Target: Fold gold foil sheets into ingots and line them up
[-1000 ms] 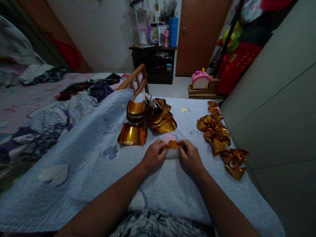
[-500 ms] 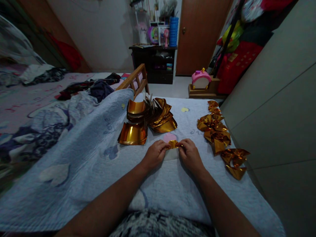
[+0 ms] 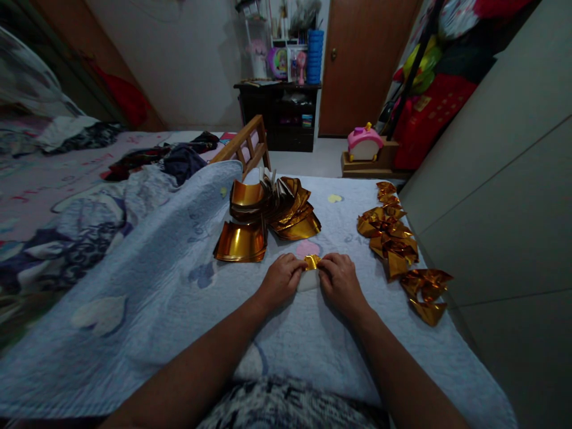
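My left hand (image 3: 282, 278) and my right hand (image 3: 340, 280) meet over the pale blue quilt (image 3: 170, 298), both pinched on a small sheet of gold foil paper (image 3: 311, 262) with a white underside. Only a narrow gold edge shows between my thumbs. A fanned stack of gold foil sheets (image 3: 268, 208) lies just beyond my hands, with a smaller pile (image 3: 240, 243) to its left. A row of folded gold foil pieces (image 3: 393, 244) runs along the quilt's right side.
A grey cabinet wall (image 3: 500, 196) rises close on the right. A wooden chair back (image 3: 245, 146) pokes up behind the quilt. Rumpled bedding and clothes (image 3: 67, 196) fill the left. A dark shelf unit (image 3: 279, 113), a door and a pink toy (image 3: 364, 143) stand farther back.
My hands have drawn closer together, and the gold paper between them now shows as a narrower strip than a second ago.
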`<state>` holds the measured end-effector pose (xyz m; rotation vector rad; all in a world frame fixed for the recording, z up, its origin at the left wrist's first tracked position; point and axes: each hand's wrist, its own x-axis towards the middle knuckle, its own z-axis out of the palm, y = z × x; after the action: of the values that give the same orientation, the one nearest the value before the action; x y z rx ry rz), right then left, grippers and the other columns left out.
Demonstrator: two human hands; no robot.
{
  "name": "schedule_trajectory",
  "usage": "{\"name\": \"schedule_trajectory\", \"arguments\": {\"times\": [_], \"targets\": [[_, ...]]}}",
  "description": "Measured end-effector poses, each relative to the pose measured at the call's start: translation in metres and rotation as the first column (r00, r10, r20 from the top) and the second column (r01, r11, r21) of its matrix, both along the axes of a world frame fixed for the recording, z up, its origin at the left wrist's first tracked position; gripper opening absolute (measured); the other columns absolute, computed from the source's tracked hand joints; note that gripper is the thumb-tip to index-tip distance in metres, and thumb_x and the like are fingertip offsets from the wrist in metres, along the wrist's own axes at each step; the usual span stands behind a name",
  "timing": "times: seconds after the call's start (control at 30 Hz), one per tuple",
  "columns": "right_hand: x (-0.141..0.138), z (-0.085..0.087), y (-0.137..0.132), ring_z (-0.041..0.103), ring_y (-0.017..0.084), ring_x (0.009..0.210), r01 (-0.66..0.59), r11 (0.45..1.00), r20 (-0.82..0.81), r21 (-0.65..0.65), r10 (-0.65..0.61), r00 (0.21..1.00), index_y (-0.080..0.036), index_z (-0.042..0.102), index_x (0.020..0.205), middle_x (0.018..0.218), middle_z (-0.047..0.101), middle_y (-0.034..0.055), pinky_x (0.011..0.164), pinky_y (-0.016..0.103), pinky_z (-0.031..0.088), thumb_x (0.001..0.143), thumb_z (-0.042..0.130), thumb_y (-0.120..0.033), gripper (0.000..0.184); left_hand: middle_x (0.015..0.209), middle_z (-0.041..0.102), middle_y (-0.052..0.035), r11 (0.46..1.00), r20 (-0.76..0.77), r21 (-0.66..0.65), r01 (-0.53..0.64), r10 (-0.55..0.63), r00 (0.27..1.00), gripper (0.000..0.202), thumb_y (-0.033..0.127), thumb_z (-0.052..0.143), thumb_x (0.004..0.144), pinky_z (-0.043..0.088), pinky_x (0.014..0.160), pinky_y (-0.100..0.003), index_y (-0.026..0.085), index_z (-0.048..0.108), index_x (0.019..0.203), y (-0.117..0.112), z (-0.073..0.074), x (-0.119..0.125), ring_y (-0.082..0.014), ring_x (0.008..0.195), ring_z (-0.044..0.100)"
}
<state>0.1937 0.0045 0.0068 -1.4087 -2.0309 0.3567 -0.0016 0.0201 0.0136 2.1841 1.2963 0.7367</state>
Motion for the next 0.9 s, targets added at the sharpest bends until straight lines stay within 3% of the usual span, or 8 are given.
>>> {"name": "schedule_trajectory", "arguments": {"times": [0.17, 0.33, 0.5, 0.63, 0.77, 0.9], "targets": [[-0.003, 0.006, -0.004, 0.053, 0.029, 0.105, -0.053, 0.999, 0.001, 0.005, 0.053, 0.999, -0.017, 0.067, 0.110, 0.112, 0.068, 0.0115, 0.092, 0.044, 0.040, 0.086, 0.060, -0.014, 0.026, 0.090, 0.066, -0.0069, 0.999, 0.056, -0.049, -0.015, 0.018, 0.998, 0.023, 0.017, 0.053, 0.092, 0.049, 0.088, -0.035, 0.018, 0.075, 0.101, 0.000, 0.003, -0.001, -0.0217, 0.093, 0.061], [-0.007, 0.012, -0.010, 0.048, 0.032, 0.123, -0.136, 0.991, 0.027, 0.001, 0.136, 0.990, -0.019, 0.055, 0.132, 0.134, 0.058, 0.0134, 0.104, 0.049, 0.036, 0.082, 0.066, -0.022, 0.051, 0.096, 0.069, -0.0076, 0.986, 0.246, -0.165, -0.026, 0.067, 0.967, 0.025, 0.022, 0.053, 0.093, 0.049, 0.088, -0.033, 0.016, 0.076, 0.102, 0.004, 0.008, -0.004, -0.0208, 0.095, 0.065], [-0.011, 0.007, -0.012, 0.037, 0.035, 0.136, -0.137, 0.990, 0.058, 0.030, 0.135, 0.989, -0.018, 0.045, 0.137, 0.145, 0.045, 0.0172, 0.113, 0.054, 0.027, 0.073, 0.065, -0.017, 0.067, 0.100, 0.072, -0.0083, 0.967, 0.381, -0.244, -0.076, 0.167, 0.909, 0.026, 0.030, 0.058, 0.093, 0.050, 0.091, -0.033, 0.016, 0.077, 0.102, 0.006, 0.007, -0.005, -0.0216, 0.097, 0.067], [-0.012, 0.005, -0.011, 0.040, 0.033, 0.132, -0.112, 0.991, 0.030, 0.074, 0.110, 0.993, -0.020, 0.048, 0.132, 0.141, 0.046, 0.0156, 0.111, 0.053, 0.030, 0.073, 0.060, -0.013, 0.060, 0.098, 0.073, -0.0075, 0.963, 0.396, -0.262, -0.070, 0.173, 0.902, 0.029, 0.035, 0.056, 0.095, 0.050, 0.090, -0.033, 0.017, 0.078, 0.100, 0.006, 0.009, -0.004, -0.0217, 0.096, 0.067], [-0.011, 0.009, -0.010, 0.043, 0.033, 0.124, -0.106, 0.991, 0.015, 0.083, 0.105, 0.994, -0.020, 0.059, 0.112, 0.132, 0.050, 0.0144, 0.105, 0.051, 0.035, 0.073, 0.059, -0.010, 0.041, 0.095, 0.074, -0.0071, 0.964, 0.400, -0.263, -0.044, 0.151, 0.904, 0.032, 0.036, 0.052, 0.097, 0.049, 0.089, -0.034, 0.018, 0.079, 0.093, 0.006, 0.011, -0.004, -0.0223, 0.095, 0.068], [-0.010, 0.012, -0.011, 0.047, 0.030, 0.115, -0.142, 0.985, -0.001, 0.099, 0.143, 0.990, -0.021, 0.062, 0.095, 0.120, 0.056, 0.0111, 0.098, 0.047, 0.037, 0.074, 0.059, -0.006, 0.026, 0.098, 0.074, -0.0072, 0.968, 0.381, -0.248, -0.029, 0.125, 0.916, 0.026, 0.032, 0.056, 0.095, 0.049, 0.090, -0.034, 0.018, 0.078, 0.098, 0.005, 0.010, -0.005, -0.0220, 0.096, 0.068]]}}
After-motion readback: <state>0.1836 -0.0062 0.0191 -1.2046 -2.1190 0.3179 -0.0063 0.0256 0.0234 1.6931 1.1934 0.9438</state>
